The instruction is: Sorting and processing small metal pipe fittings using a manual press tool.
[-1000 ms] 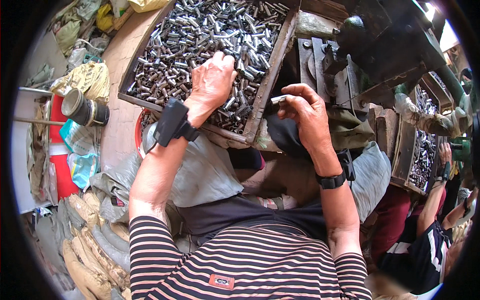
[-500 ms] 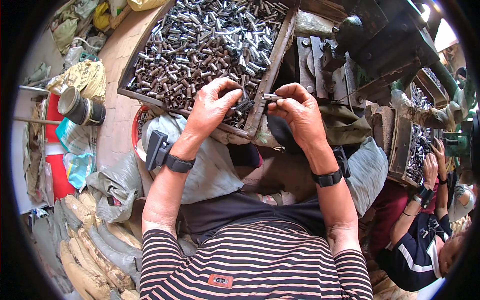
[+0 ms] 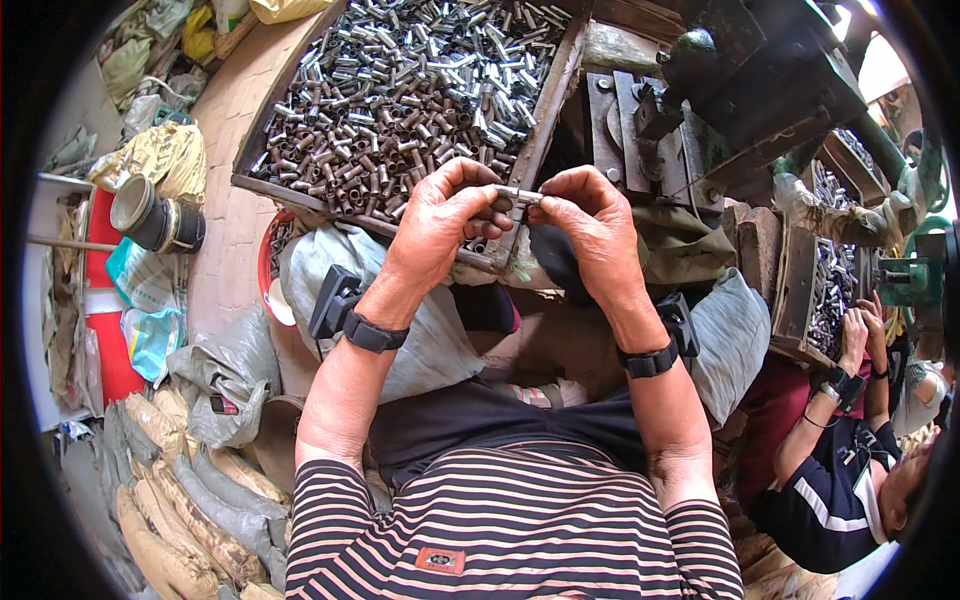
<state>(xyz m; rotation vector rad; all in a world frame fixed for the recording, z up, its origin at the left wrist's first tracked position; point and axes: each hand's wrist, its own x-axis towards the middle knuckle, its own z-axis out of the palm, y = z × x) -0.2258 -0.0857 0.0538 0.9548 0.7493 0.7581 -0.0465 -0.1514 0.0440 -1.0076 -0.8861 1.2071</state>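
Note:
Between my two hands, over the near right corner of a tray, is a small silvery metal tube [image 3: 519, 195], lying roughly level. My left hand [image 3: 437, 218] pinches its left end with thumb and forefinger, the other fingers curled beneath. At the opposite end, the thumb and forefinger of my right hand [image 3: 598, 228] close on the tube. The fingertips partly cover both ends. Just beyond my hands, the wooden tray [image 3: 553, 112] holds a heap of short metal tubes [image 3: 400, 110], some shiny and some brownish.
A dark metal machine [image 3: 655, 120] stands right of the tray. Farther right, a co-worker's hands [image 3: 858, 335] reach into another tray of metal pieces. Filled sacks [image 3: 190, 490] lie at lower left, a black cylindrical container [image 3: 165, 220] above them. Grey cloth [image 3: 400, 335] covers my left knee.
My left hand has moved right, from beside the heaped tubes, and now grips the left end of the tube. My right hand has shifted slightly left, still holding it.

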